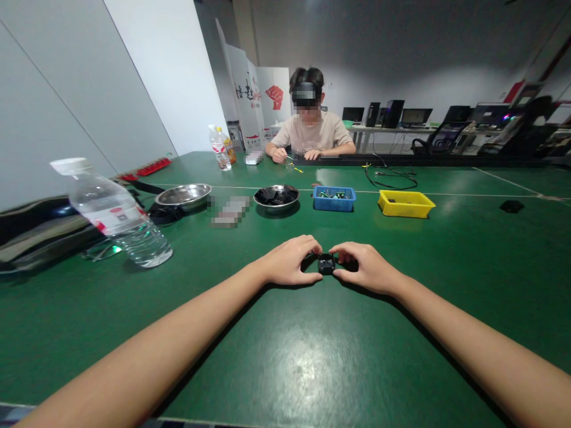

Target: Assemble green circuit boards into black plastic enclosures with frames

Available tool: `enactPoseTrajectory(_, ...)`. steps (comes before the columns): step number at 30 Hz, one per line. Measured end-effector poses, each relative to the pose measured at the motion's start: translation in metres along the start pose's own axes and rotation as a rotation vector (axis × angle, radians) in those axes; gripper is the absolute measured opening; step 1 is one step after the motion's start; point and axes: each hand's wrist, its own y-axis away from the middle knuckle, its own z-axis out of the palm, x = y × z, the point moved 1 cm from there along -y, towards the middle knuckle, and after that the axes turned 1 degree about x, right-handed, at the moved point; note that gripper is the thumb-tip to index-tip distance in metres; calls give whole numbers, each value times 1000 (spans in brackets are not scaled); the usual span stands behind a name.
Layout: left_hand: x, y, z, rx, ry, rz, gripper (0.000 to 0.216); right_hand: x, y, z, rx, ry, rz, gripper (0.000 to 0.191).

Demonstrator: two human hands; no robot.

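Note:
Both my hands rest on the green table (pixel 312 356) and meet at a small black part (pixel 326 263). My left hand (pixel 289 261) pinches its left side with curled fingers. My right hand (pixel 363 266) grips its right side the same way. The part sits low on the table surface between my thumbs and fingertips. What it is exactly stays too small to make out.
Beyond my hands stand a metal bowl with black pieces (pixel 276 195), a blue bin (pixel 334 198), a yellow bin (pixel 405 203) and an empty metal bowl (pixel 183 195). A water bottle (pixel 116 214) stands at left by a bag. Another person (pixel 311 128) works across the table.

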Motion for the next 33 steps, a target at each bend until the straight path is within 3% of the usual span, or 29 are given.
enactPoseTrajectory(4,-3,1,1,-28,-20,-15,44,18,-1,-2,33,68,30,40)
enactPoseTrajectory(9,-3,3,4,-41,-31,-50,48,52,-11,-11,200,269,216,42)
enactPoseTrajectory(17,-2,3,6,-23,-49,-1,39,90,-64,-16,302,487,423,60)
enactPoseTrajectory(23,-1,3,5,-46,-25,9,39,106,-81,-15,358,460,423,37)
enactPoseTrajectory(30,-1,5,0,-63,19,13,45,103,-59,-18,432,409,360,16)
enactPoseTrajectory(33,-3,5,-3,-28,82,14,36,92,-43,-18,430,386,318,13)
